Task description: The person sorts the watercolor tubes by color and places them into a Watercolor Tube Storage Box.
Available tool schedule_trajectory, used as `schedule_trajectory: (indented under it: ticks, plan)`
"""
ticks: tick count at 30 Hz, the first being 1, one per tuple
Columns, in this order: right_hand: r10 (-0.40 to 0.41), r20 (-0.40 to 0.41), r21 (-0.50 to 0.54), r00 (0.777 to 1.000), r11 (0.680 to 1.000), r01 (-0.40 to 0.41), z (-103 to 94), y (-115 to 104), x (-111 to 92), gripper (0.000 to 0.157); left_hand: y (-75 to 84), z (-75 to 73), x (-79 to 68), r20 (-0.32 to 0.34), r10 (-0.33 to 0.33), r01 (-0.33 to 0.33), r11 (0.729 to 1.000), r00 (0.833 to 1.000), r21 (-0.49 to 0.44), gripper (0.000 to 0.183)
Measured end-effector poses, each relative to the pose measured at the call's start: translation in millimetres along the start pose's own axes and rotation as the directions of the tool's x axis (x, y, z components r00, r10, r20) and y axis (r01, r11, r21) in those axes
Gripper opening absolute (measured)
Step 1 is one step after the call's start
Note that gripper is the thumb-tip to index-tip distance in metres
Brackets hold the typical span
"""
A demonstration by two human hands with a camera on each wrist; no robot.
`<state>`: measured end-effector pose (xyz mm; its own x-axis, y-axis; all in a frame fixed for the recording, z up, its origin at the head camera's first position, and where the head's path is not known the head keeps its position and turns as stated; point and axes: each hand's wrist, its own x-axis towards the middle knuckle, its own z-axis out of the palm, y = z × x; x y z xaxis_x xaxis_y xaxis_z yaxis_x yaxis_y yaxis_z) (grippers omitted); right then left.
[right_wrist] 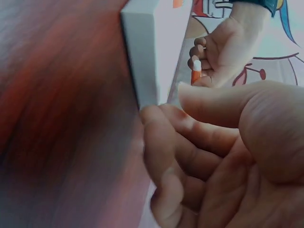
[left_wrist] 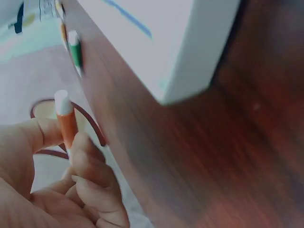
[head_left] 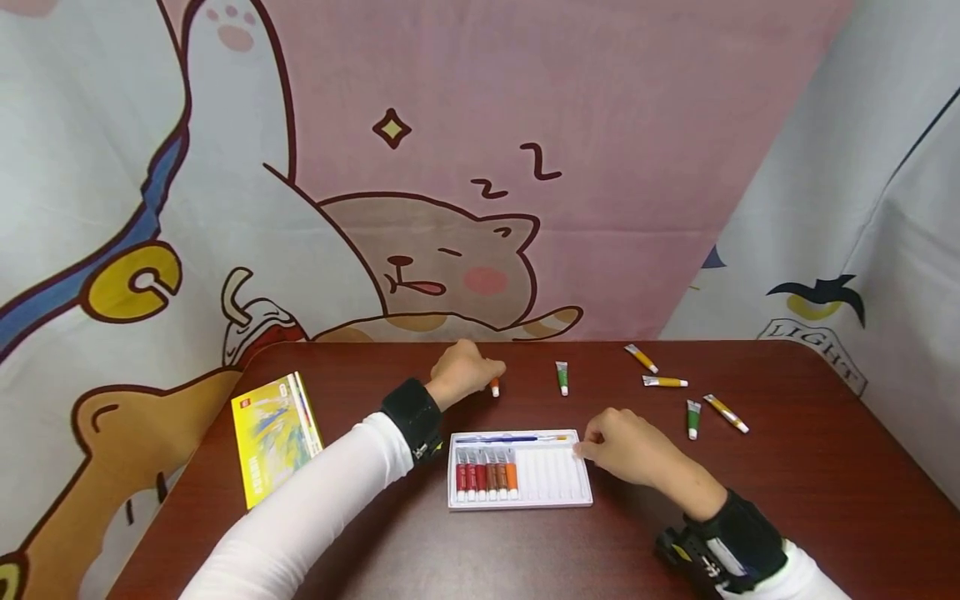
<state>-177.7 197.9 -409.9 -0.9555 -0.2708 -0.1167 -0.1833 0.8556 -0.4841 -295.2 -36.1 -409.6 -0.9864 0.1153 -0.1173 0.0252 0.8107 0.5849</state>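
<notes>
With the white tray (head_left: 521, 505) as the middle of the dial, seen from the head, the left hand (head_left: 463, 371) is at 11 o'clock, near the far edge of the table (head_left: 390, 542). Its thumb and fingers are closed on an orange tube (left_wrist: 67, 123) — its white cap sticks out past the fingers and points toward 6 o'clock. I cannot tell whether that tube touches the table.

The right hand (head_left: 633, 450) is near 3 o'clock. Its fingers are bent, their tips touch the tray by its upper right corner, and the thumb stands apart from them in the right wrist view; whether they grip the rim I cannot tell.

In the tray, a blue paintbrush (head_left: 502, 438) lies along the 12 o'clock side. Below it, from the 9 o'clock end inward, stand three red tubes (head_left: 471, 479), two brown tubes (head_left: 491, 477) and a second orange tube (head_left: 512, 475), side by side.

Out on the table, one green tube (head_left: 562, 379) lies at 1 o'clock and two yellow tubes (head_left: 665, 382) around 2. Between 2 and 3 lie another green tube (head_left: 693, 419) and a third yellow tube (head_left: 726, 413). A yellow box (head_left: 270, 437) is at 9 o'clock, well apart — partly behind the left sleeve (head_left: 315, 508).
</notes>
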Motion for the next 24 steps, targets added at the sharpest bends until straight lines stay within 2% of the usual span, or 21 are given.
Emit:
schedule_trajectory:
  ticks: [3,8,14,20,24]
  plan:
    - [-0.048,-0.069,-0.01,0.996,0.999,0.047,-0.6,-5.4,3.1,0.02,5.9,-1.5,-11.2,-0.025,0.026,-0.027,1.0,0.999,-0.011,0.04]
    - [-0.119,-0.169,0.03,0.979,0.992,0.125,1.4,-18.5,10.6,0.01,15.4,0.8,-33.3,-0.003,0.059,-0.059,0.997,0.998,-0.058,0.045]
    - [-0.126,-0.241,0.141,0.962,0.977,0.163,2.8,-34.9,13.6,0.012,31.1,7.1,-59.3,0.014,0.084,-0.081,0.986,0.996,-0.148,0.042]
    - [-0.149,-0.298,0.184,0.943,0.96,0.21,6.6,-43.3,12.8,0.014,40.9,10.3,-76.1,-0.007,0.081,-0.08,0.958,0.997,-0.275,0.026]
    - [-0.161,-0.354,0.176,0.921,0.956,0.235,8.5,-46.1,11.8,0.012,41.6,9.3,-82.6,-0.018,0.085,-0.086,0.937,0.996,-0.338,0.025]
